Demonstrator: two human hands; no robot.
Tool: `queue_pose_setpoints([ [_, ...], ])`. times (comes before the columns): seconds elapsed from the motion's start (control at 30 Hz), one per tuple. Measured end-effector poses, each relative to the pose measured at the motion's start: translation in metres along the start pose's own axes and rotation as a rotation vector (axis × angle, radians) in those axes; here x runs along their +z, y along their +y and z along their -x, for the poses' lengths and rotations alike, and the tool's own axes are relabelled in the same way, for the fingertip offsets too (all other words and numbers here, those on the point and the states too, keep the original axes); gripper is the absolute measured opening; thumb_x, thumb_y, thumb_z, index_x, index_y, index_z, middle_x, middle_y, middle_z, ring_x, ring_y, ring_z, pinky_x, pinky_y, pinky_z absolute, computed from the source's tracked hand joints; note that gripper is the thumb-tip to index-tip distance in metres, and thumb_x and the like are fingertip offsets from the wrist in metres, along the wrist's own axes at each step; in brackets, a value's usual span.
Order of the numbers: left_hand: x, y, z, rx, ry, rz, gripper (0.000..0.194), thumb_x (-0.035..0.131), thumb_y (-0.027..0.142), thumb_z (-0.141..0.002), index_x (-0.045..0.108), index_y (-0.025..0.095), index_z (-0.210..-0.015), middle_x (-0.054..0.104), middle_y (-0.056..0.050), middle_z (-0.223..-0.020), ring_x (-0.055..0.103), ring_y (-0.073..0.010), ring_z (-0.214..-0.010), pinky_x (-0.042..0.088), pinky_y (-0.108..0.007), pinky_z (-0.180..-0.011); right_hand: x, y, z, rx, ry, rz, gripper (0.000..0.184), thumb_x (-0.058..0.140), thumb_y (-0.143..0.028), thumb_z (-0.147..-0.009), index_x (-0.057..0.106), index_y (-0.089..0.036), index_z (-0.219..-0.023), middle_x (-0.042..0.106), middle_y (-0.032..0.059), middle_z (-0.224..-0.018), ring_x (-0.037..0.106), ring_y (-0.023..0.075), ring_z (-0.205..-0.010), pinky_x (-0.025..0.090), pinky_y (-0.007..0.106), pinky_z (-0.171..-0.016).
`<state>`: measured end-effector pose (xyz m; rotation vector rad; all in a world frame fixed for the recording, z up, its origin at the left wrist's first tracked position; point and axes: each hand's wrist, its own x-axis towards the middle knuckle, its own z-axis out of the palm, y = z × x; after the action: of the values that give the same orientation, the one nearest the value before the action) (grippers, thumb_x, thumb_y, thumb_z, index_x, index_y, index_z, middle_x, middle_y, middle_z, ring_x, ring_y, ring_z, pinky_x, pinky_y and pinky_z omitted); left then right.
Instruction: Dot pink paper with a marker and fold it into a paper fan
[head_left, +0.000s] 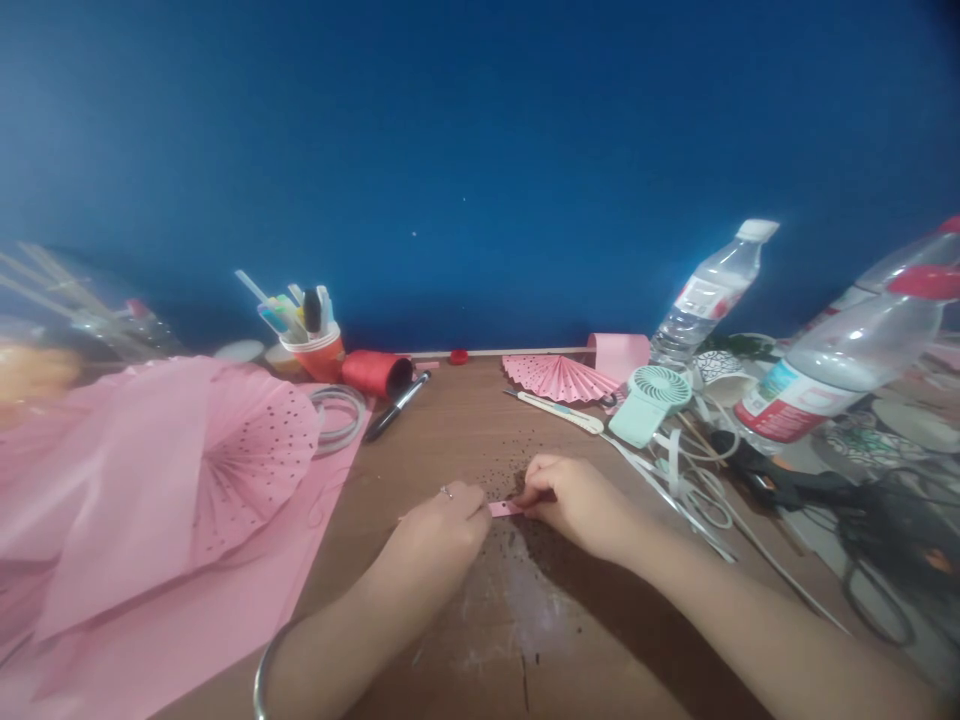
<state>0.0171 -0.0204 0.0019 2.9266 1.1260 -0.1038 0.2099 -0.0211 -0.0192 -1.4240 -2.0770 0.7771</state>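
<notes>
A narrow pink paper strip point(504, 509) spans the short gap between my two hands, low over the brown tabletop. My left hand point(452, 520), with a ring on one finger, is closed around its left part. On the other side, my right hand point(564, 497) pinches the strip's right end between thumb and fingers. Most of the strip is hidden by the hands. Many tiny dark specks point(511, 455) lie scattered on the table just behind and below them.
At left are pink paper sheets point(127, 490), a cup of pens point(315, 350), red thread spool point(377, 373) and black pen point(397, 405). A folded pink fan point(559, 378), utility knife point(560, 411), mint handheld fan point(651, 402), plastic bottles point(832, 365) and white cords point(675, 480) crowd the right.
</notes>
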Motion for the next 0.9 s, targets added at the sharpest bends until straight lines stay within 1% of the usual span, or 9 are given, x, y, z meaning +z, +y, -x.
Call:
queue_pose_setpoints([
  [0.1,0.001,0.000,0.002,0.014,0.031,-0.031,0.029,0.044,0.010,-0.080,0.051,0.022,-0.106,0.053,-0.002,-0.081,0.050,-0.0160,-0.075,0.043,-0.024,-0.058,-0.004,-0.001,-0.001,0.035,-0.009,-0.005,0.008,0.061,-0.022,-0.071,0.066,-0.021,-0.066,0.059,-0.0007,-0.073,0.055,0.0109,-0.065,0.038,0.022,-0.060],
  [0.17,0.002,0.000,0.003,0.025,0.067,-0.066,0.032,0.043,0.014,-0.082,0.048,0.026,-0.111,0.053,-0.002,-0.080,0.049,-0.0163,-0.075,0.039,-0.022,-0.051,-0.006,-0.002,-0.002,0.051,-0.028,-0.024,0.010,0.060,-0.027,-0.072,0.067,-0.022,-0.068,0.060,-0.0005,-0.074,0.055,0.0116,-0.065,0.039,0.022,-0.060],
  [0.27,0.003,0.001,0.002,0.032,0.101,-0.105,0.027,0.038,0.020,-0.085,0.050,0.027,-0.108,0.052,-0.003,-0.078,0.049,-0.0161,-0.073,0.034,-0.020,-0.046,-0.006,-0.005,-0.003,0.075,-0.012,-0.017,0.013,0.058,-0.032,-0.074,0.067,-0.024,-0.069,0.060,-0.0009,-0.073,0.055,0.0126,-0.066,0.038,0.024,-0.061],
  [0.37,0.005,0.002,0.000,0.027,0.123,-0.118,0.025,0.034,0.022,-0.087,0.053,0.026,-0.104,0.051,-0.004,-0.077,0.048,-0.0160,-0.074,0.032,-0.019,-0.045,-0.003,-0.009,-0.003,0.095,0.031,0.010,0.015,0.056,-0.032,-0.075,0.066,-0.024,-0.067,0.060,-0.0019,-0.071,0.055,0.0120,-0.064,0.037,0.024,-0.060],
  [0.43,0.006,0.003,0.000,0.018,0.130,-0.116,0.024,0.035,0.022,-0.087,0.054,0.024,-0.100,0.051,-0.004,-0.076,0.048,-0.0160,-0.074,0.031,-0.019,-0.045,-0.001,-0.011,-0.002,0.092,0.041,0.028,0.013,0.058,-0.031,-0.074,0.065,-0.024,-0.066,0.059,-0.0025,-0.071,0.054,0.0115,-0.064,0.037,0.023,-0.059],
  [0.57,0.005,0.003,0.000,0.017,0.124,-0.091,0.020,0.039,0.020,-0.085,0.055,0.022,-0.096,0.051,-0.003,-0.076,0.048,-0.0156,-0.073,0.032,-0.019,-0.046,0.000,-0.012,0.000,0.031,0.038,0.079,0.010,0.059,-0.025,-0.074,0.065,-0.023,-0.066,0.058,-0.0020,-0.071,0.053,0.0117,-0.067,0.036,0.023,-0.060],
  [0.7,0.004,0.002,0.002,0.004,0.118,-0.070,0.020,0.040,0.018,-0.084,0.056,0.023,-0.095,0.051,-0.003,-0.077,0.048,-0.0159,-0.073,0.034,-0.020,-0.045,-0.002,-0.012,-0.001,-0.062,0.027,0.192,0.017,0.056,-0.025,-0.077,0.063,-0.020,-0.063,0.058,0.0006,-0.069,0.052,0.0146,-0.072,0.034,0.026,-0.065],
  [0.9,0.001,0.002,0.003,-0.005,0.109,-0.063,0.020,0.042,0.016,-0.083,0.055,0.024,-0.095,0.050,-0.002,-0.076,0.048,-0.0160,-0.072,0.035,-0.020,-0.045,-0.013,-0.013,0.000,-0.046,-0.017,0.302,0.021,0.053,-0.027,-0.079,0.062,-0.020,-0.061,0.059,0.0024,-0.070,0.050,0.0162,-0.072,0.033,0.027,-0.063],
])
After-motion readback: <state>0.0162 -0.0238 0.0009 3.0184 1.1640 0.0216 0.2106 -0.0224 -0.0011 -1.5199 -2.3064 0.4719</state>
